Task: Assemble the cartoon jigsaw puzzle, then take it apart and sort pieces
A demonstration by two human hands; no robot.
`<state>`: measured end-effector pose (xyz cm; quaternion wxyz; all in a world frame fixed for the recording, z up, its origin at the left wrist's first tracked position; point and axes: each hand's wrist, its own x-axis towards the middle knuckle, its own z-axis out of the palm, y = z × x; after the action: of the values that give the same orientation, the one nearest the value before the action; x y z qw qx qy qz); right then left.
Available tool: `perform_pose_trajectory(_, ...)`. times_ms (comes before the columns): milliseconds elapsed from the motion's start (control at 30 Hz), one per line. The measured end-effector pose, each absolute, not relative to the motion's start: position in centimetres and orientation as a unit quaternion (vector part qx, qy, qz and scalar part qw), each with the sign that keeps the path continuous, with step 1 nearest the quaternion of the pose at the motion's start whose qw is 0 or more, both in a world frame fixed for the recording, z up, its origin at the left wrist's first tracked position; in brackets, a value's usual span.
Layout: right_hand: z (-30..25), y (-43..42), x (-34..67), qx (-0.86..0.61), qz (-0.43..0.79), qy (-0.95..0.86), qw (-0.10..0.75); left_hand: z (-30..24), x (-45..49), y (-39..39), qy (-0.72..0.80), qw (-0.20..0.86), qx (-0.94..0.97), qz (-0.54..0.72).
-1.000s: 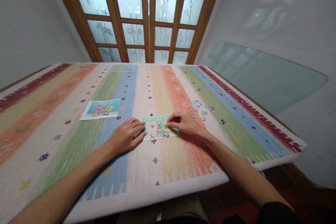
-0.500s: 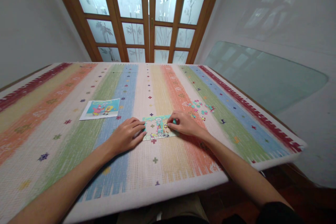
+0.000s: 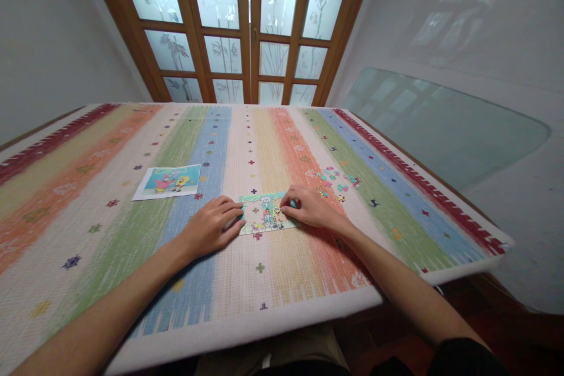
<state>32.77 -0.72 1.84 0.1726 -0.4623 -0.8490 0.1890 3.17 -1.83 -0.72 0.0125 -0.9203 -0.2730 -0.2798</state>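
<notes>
A partly assembled jigsaw puzzle (image 3: 268, 218) lies on the striped tablecloth, its border and a middle column joined, with cloth showing through the gaps. My left hand (image 3: 215, 222) rests at its left edge, fingers stretched and slightly apart, holding nothing. At the right part of the puzzle, my right hand (image 3: 304, 207) pinches a small puzzle piece (image 3: 277, 210) with a yellow part between thumb and fingertips, over or in the gap right of the middle column. Whether that piece lies flat I cannot tell. My right hand covers the puzzle's right edge.
Several loose puzzle pieces (image 3: 337, 179) are scattered beyond my right hand. A printed cartoon picture (image 3: 170, 182) lies to the left, beyond my left hand. The striped tablecloth (image 3: 238, 282) covers the table to its near edge. Wood-framed glass doors (image 3: 247, 41) stand behind the table.
Both hands stay in the same places on the puzzle. The small piece in my right fingertips has barely moved, and the camera view has shifted very slightly.
</notes>
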Motion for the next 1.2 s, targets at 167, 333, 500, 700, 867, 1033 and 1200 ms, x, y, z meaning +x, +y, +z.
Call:
perform_pose_trajectory(167, 1.5, -0.8, 32.7, -0.462, 0.186, -0.849, 0.177, -0.8, 3.1, -1.8, -0.272, 0.012, -0.92, -0.281)
perform_pose_trajectory(333, 1.7, -0.8, 32.8, -0.457, 0.187, -0.849, 0.19, -1.0, 3.1, -1.8, -0.272, 0.006, -0.918, -0.287)
perform_pose_trajectory(500, 2.8, 0.5, 35.5, -0.488, 0.145, -0.828, 0.235, -0.9, 3.1, -1.8, -0.27, 0.01, -0.919, -0.289)
perform_pose_trajectory(700, 4.1, 2.3, 42.0, -0.536, 0.112, -0.818, 0.177, -1.1, 3.0, -1.8, -0.274, 0.008, -0.919, -0.283)
perform_pose_trajectory(867, 4.0, 2.4, 44.3, -0.523, 0.189, -0.827, 0.089, -1.0, 3.0, -1.8, -0.277, 0.002, -0.916, -0.289)
perform_pose_trajectory(1033, 3.4, 2.6, 44.2, -0.537, 0.209, -0.812, 0.094, -0.7, 3.1, -1.9, -0.275, -0.003, -0.917, -0.289)
perform_pose_trajectory(1200, 3.2, 2.7, 44.2, -0.544, 0.243, -0.794, 0.122, -0.9, 3.0, -1.8, -0.274, -0.001, -0.919, -0.285)
